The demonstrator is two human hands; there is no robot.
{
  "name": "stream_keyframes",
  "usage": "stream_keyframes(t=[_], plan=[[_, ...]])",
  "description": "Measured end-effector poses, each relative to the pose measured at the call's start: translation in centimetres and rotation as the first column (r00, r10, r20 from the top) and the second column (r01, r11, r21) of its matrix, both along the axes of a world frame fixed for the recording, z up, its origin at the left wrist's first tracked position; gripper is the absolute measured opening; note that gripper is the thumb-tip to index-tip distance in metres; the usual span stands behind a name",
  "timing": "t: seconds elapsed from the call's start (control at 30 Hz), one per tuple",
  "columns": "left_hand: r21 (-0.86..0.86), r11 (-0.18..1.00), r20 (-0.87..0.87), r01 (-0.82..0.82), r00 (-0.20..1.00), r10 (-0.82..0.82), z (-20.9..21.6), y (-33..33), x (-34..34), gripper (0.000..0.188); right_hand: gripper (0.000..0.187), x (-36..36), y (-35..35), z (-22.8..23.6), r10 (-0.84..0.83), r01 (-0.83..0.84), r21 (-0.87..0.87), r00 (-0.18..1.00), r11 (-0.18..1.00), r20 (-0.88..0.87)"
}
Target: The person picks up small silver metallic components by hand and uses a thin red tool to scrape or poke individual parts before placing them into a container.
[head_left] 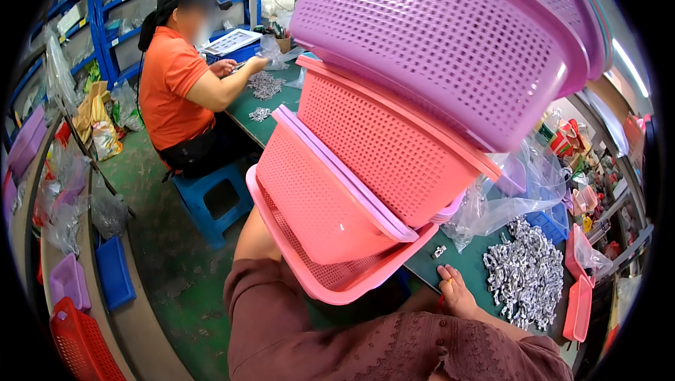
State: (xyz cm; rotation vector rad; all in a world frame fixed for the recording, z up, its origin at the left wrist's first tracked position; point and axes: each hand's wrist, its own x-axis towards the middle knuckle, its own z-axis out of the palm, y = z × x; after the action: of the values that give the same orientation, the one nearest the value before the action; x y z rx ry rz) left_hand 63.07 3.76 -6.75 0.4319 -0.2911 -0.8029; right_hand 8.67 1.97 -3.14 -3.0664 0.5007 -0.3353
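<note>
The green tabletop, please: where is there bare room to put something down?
A small bare patch of green tabletop lies between the right hand and the large heap of silver metal parts, near one loose piece. Another shows between two small silver heaps and the stacked pink-and-purple plastic baskets. Crowded: the large heap, the crumpled clear plastic bags and coral plastic trays.

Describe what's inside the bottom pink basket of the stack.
A second pink basket sits tilted inside the bottom pink basket, leaving part of its perforated interior visible. The rest is covered, so anything lying there can't be seen.
</note>
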Motion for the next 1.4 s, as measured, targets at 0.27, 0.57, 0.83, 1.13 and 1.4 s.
stream_keyframes(t=[0.27,0.57,0.83,1.13,1.4], plan=[[0.219,0.946,-0.005,-0.241,0.969,0.248,-9.4,8.8,-7.0,0.027,0.025,-0.2,-0.1,-0.5,-0.004,0.005,-0.033,1.0,0.999,0.022],[0.737,0.638,-0.353,0.221,0.932,0.085,-22.7,18.1,-27.6,0.01,0.025,-0.2,0.0,-0.6,0.001,-0.001,0.0,0.999,1.0,0.045],[0.757,0.58,0.01,0.3,0.883,-0.47,-13.8,12.8,-34.6,0.014,0.029,-0.6,0.0,0.3,0.054,-0.057,0.03,0.995,0.998,0.089],[0.655,0.75,0.428,0.091,0.773,-0.468,-3.8,11.5,-37.1,0.014,0.039,-5.4,-0.1,4.6,0.065,-0.114,0.157,0.955,0.981,0.289],[0.517,0.855,0.66,0.029,0.623,-0.42,1.0,9.1,-42.7,0.013,0.052,-14.9,-1.4,10.2,-0.276,0.25,0.118,0.86,0.961,0.429]])
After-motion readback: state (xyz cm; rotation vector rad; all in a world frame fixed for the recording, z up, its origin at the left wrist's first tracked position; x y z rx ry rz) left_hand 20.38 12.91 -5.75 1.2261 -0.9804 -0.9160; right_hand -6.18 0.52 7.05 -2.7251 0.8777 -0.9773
